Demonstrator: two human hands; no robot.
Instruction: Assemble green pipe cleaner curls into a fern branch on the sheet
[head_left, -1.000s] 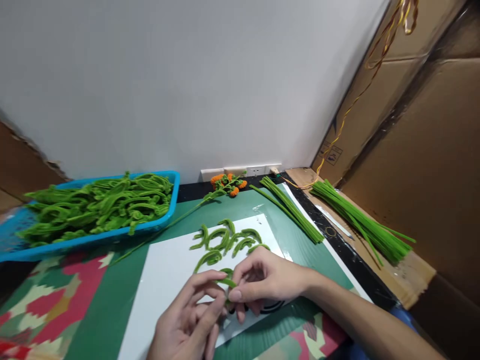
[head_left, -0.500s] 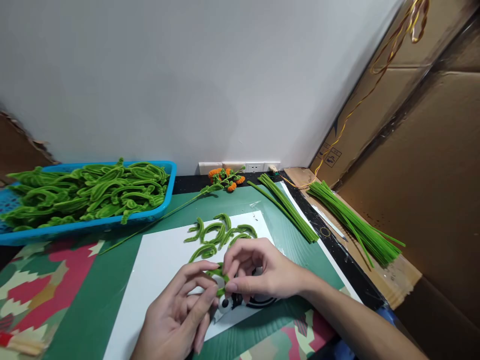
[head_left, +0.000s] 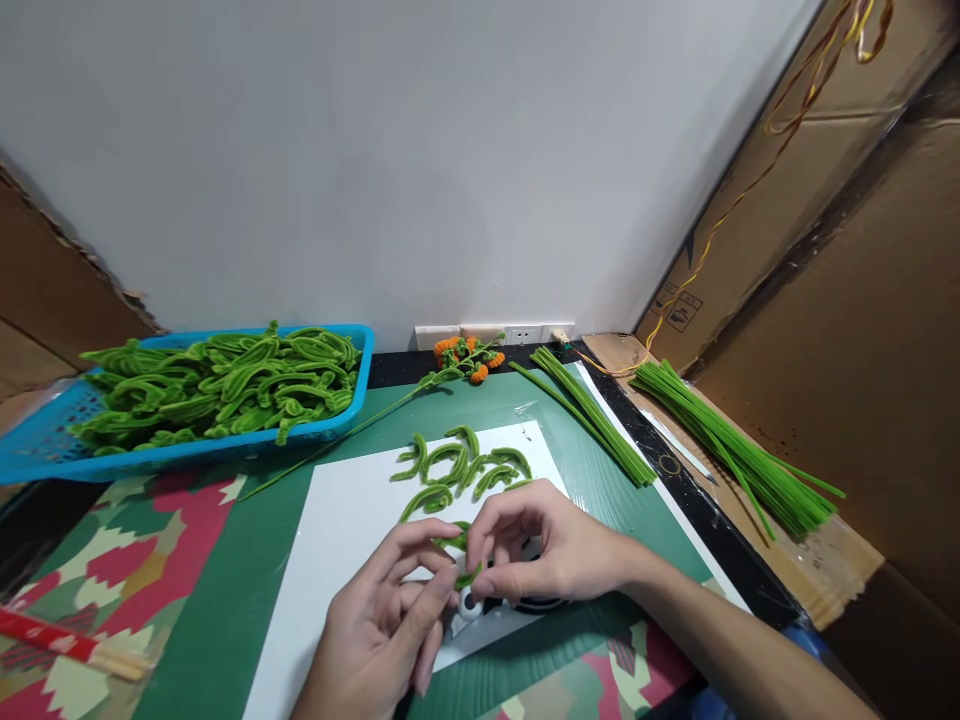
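Observation:
Above the front of a white sheet [head_left: 330,540], my left hand [head_left: 397,620] and my right hand [head_left: 544,545] meet with bent fingers. Between their fingertips is a short green pipe cleaner piece [head_left: 469,577], pinched at both ends and partly hidden by the fingers. Just beyond the hands, several curled green pipe cleaner pieces [head_left: 446,463] lie on the sheet. Another green piece [head_left: 457,538] shows behind my fingers; I cannot tell whether it joins the held one. A black and white printed picture shows partly under my right hand.
A blue basket [head_left: 364,375] heaped with green pipe cleaner pieces stands at the left. Behind the sheet lies a stem with orange flowers [head_left: 478,374]. Bundles of green stems [head_left: 592,415] lie to the right, near a white pen-like tool [head_left: 679,443]. Red-wrapped chopsticks [head_left: 75,645] lie front left.
The view has turned slightly left, so everything sits further right and more of the chopsticks shows. Both hands keep their pinch, with the fingers shifting only slightly around the green piece.

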